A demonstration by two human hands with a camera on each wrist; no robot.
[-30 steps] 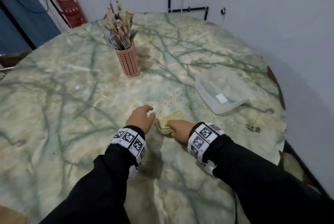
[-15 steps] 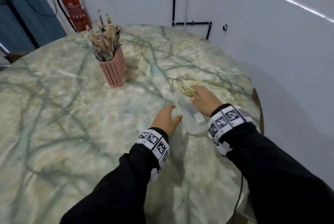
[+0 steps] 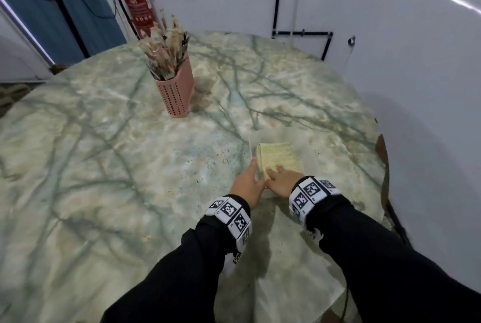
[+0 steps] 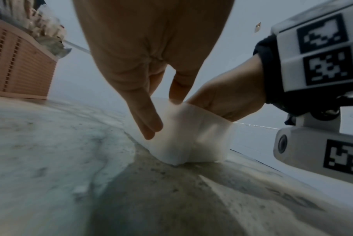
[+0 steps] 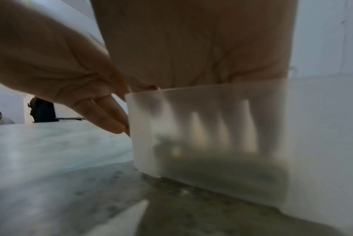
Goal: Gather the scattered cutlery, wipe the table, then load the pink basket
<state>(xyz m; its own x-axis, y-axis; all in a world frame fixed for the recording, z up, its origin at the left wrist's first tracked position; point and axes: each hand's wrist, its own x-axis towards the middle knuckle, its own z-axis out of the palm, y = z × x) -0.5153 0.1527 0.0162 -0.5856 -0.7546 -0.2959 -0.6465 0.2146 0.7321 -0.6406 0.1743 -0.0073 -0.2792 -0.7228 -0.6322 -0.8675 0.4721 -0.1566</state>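
The pink basket [image 3: 175, 93] stands upright at the back of the marble table [image 3: 104, 166], packed with wrapped cutlery [image 3: 166, 49]. At the right sits a clear plastic container [image 3: 304, 164] with the folded yellow cloth [image 3: 277, 156] lying inside it. My right hand [image 3: 276, 173] reaches over the near wall, its straight fingers resting on the cloth's near end; the right wrist view shows them blurred through the container [image 5: 212, 135]. My left hand [image 3: 251, 174] holds the container's [image 4: 191, 135] near left corner, fingers [image 4: 149, 126] flat on the outer wall, thumb at the rim.
A red fire extinguisher [image 3: 138, 5] hangs on the wall behind the table. The white wall curves close around the table's right edge [image 3: 382, 156]. Dark specks dot the marble near the container.
My right hand lifted the yellow cloth off the table and laid it in the clear container. My left hand followed to the right and took the container's corner.
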